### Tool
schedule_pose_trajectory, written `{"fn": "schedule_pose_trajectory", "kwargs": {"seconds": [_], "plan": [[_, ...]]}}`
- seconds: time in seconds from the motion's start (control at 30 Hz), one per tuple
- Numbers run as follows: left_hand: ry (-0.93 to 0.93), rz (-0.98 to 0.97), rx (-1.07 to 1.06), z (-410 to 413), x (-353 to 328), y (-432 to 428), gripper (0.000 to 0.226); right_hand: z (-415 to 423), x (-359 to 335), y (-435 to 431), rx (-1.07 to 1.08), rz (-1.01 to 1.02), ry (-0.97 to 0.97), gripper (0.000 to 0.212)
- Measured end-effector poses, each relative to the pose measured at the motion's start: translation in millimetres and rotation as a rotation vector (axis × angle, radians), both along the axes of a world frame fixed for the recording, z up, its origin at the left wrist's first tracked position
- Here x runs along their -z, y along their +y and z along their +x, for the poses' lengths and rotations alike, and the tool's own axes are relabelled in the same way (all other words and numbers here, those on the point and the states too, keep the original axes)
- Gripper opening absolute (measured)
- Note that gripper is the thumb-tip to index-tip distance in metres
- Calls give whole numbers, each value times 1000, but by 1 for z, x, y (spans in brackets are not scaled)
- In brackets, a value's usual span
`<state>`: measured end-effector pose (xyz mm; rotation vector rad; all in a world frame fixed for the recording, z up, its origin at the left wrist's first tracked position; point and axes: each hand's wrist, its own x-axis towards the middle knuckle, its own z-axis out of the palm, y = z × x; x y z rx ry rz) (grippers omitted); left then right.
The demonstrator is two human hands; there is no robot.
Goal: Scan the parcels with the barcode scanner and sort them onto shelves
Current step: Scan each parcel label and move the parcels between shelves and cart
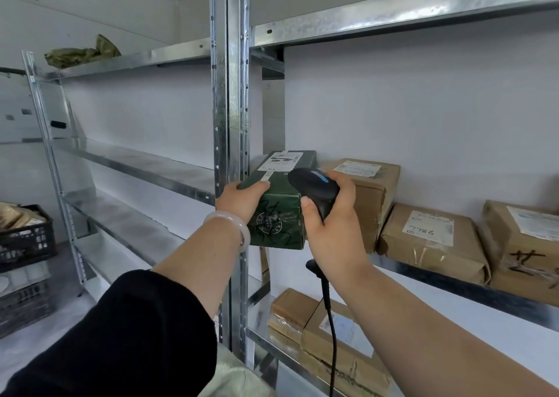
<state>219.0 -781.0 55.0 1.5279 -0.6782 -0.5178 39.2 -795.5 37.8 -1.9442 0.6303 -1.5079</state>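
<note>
Our left hand [243,198] grips a green parcel [279,215] at the shelf [438,281] edge; our right hand [332,233] holds the barcode scanner [314,186] over it. We seem mid-scan; next, slide the parcel in.

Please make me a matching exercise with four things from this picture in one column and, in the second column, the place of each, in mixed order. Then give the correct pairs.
Things:
1. green box
2. scanner
3. black crate
4. green bag

Places:
A. on the top left shelf
B. held in the right hand
C. low down at the far left
D. gripped by the left hand

Pairs: 1-D, 2-B, 3-C, 4-A
</note>
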Motion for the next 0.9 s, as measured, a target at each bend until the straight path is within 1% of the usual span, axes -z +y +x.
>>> {"fn": "schedule_pose_trajectory", "kwargs": {"seconds": [0.07, 0.1, 0.23, 0.4, 0.47, 0.5, 0.57, 0.7, 0.73, 0.83, 0.9], "plan": [[30, -60, 20, -9, 3, 11, 65, -3, 1, -1, -1, 1, -3, 47], [35, -89, 21, -14, 6, 17, 57, -4, 2, -1, 1, 8, -6, 47], [63, -220, 36, -26, 33, 37, 41, -4, 2, -2, -27, 33, -18, 45], [98, -285, 155, -35, 79, 68, 40, -7, 28, 7, -90, 62, -16, 46], [117, -281, 177, -35, 100, 78, 44, -11, 46, 14, -113, 79, -21, 47], [128, -282, 164, -38, 109, 83, 49, -13, 55, 17, -115, 81, -19, 47], [124, -270, 87, -43, 126, 94, 60, -14, 74, 23, -107, 84, -3, 48], [125, -232, 28, -51, 155, 110, 54, -19, 109, 36, -128, 104, 37, 47], [130, -219, 21, -53, 161, 113, 57, -20, 118, 39, -145, 109, 50, 48], [136, -184, -20, -54, 181, 117, 75, -24, 144, 46, -154, 86, 89, 50], [138, -137, -24, -54, 195, 119, 95, -27, 158, 51, -158, 86, 127, 50]]}}
